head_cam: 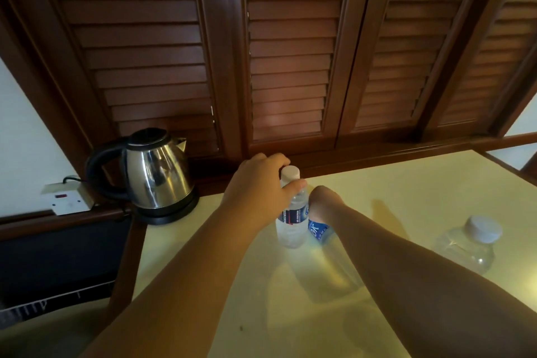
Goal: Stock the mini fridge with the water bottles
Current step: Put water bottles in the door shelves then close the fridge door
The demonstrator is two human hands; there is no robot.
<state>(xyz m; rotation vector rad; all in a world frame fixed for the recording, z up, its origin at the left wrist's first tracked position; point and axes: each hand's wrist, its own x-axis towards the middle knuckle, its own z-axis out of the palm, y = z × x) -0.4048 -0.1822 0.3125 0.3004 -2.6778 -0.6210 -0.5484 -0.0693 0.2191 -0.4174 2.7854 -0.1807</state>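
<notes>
Dark louvred shutters [290, 52] filled the wall behind, running the whole width of the room. Below them lay a pale desk [406, 197] with a wooden edge, and it carried everything that mattered. At its back left corner stood a steel kettle [157, 174] on a black base, its black handle turned toward a white wall socket [68, 197] with a cord plugged in.

Both bare arms reached forward over the desk. The left hand [257, 192] had its grip curled round the neck of an upright bottle [292, 212], thumb across the front just under the white cap, fingers behind. That bottle stood on the desk near the middle, clear with a dark label. Touching it on the right was a second bottle [318, 231] with a blue label, mostly hidden by the right hand [325, 203], which was bent down over its top; I could not tell how that grip lay, for the fingers were out of sight. A third bottle [470, 244], white-capped, stood well apart toward the right edge.
</notes>
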